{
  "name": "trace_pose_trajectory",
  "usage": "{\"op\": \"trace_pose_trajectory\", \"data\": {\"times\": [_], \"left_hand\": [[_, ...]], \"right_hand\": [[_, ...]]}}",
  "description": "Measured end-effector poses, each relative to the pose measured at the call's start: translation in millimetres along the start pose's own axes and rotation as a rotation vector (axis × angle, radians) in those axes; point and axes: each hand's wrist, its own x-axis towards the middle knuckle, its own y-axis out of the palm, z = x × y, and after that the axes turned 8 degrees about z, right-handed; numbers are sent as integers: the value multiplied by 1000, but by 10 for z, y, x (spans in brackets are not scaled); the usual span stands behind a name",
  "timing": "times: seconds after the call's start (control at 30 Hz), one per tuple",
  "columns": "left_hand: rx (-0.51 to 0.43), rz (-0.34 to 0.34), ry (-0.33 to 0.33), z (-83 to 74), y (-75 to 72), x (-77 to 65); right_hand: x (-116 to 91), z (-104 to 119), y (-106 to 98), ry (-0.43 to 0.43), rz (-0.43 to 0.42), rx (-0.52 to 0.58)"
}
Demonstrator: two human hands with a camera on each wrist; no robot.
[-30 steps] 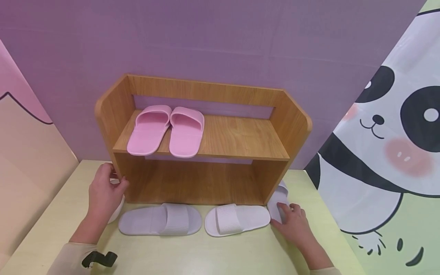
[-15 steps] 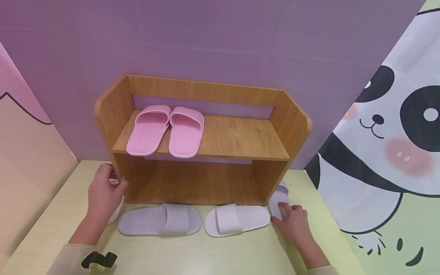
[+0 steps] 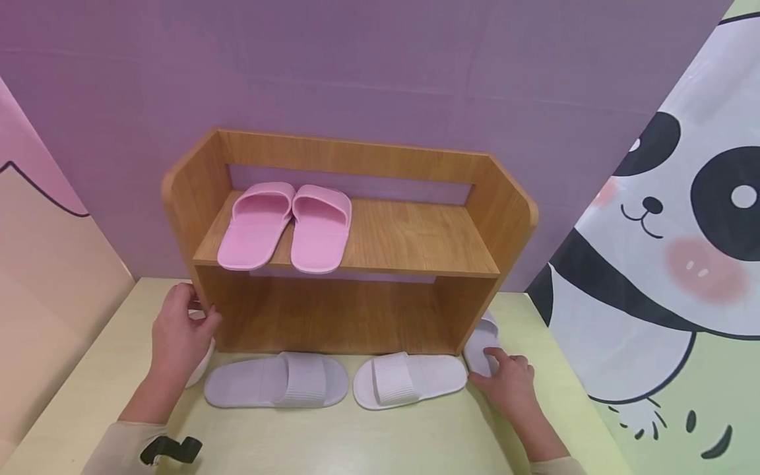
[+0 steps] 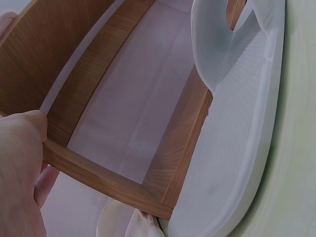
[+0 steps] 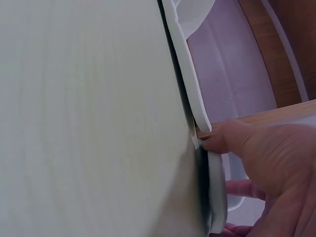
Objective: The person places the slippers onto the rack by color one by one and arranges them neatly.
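A two-tier wooden shoe rack (image 3: 356, 310) stands at the back of the table. My left hand (image 3: 181, 336) grips its left side panel, thumb on the front edge and fingers on the outer face; in the left wrist view the fingertips (image 4: 34, 121) show at the panel. My right hand (image 3: 507, 382) holds the front end of a pale grey slipper (image 3: 482, 343) lying along the rack's right side. In the right wrist view the thumb (image 5: 224, 138) lies at one edge of its sole, the fingers beyond. That slipper's back part is partly hidden by the rack.
Two pink slippers (image 3: 320, 237) sit on the upper shelf. A grey slipper (image 3: 249, 382) and a white slipper (image 3: 436, 373) lie sideways along the rack's front. Another white slipper (image 3: 203, 366) is mostly hidden behind my left hand. Purple cloth (image 3: 368, 66) hangs behind.
My right hand has shifted very slightly at the grey slipper, whose front end sits a touch farther right. The left hand, the rack and the other slippers hold their places.
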Motion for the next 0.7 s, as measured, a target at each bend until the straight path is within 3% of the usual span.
{"op": "trace_pose_trajectory", "data": {"times": [0.27, 0.57, 0.7], "left_hand": [[-6, 5, 3, 30, 7, -5], [-9, 5, 7, 39, 12, -13], [-14, 11, 8, 39, 11, -15]], "right_hand": [[-10, 8, -15, 21, -86, 88], [-30, 68, -31, -50, -368, 177], [-43, 104, -62, -59, -432, 211]]}}
